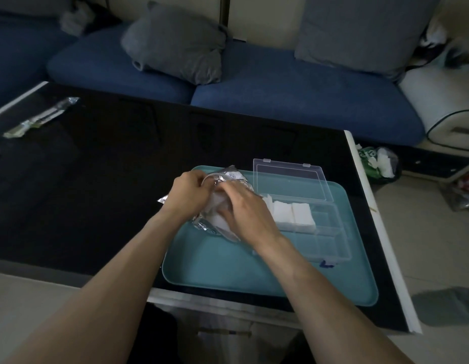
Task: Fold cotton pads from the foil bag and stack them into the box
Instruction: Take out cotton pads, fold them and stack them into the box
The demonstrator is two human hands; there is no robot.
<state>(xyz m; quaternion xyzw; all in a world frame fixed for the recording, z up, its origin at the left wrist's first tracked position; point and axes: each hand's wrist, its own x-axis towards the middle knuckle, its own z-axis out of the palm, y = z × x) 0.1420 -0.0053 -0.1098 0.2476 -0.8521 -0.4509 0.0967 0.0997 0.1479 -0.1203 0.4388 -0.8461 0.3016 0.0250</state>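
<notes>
A silver foil bag (234,177) lies at the far left of a teal tray (228,266), with white cotton pads (215,206) showing at its mouth. My left hand (190,191) grips the bag's upper edge. My right hand (245,208) lies over the bag's opening with its fingers on the pads; whether it pinches one is hidden. Right of the hands stands a clear plastic box (330,232) with its lid (291,179) raised. Folded white pads (293,215) are stacked in the box's far-left compartment.
The tray sits on a black table (110,179) whose white right edge (380,222) runs close to the box. A long wrapped packet (41,116) lies at the table's far left. A blue sofa with grey cushions stands behind. A bag of rubbish (380,165) sits on the floor at right.
</notes>
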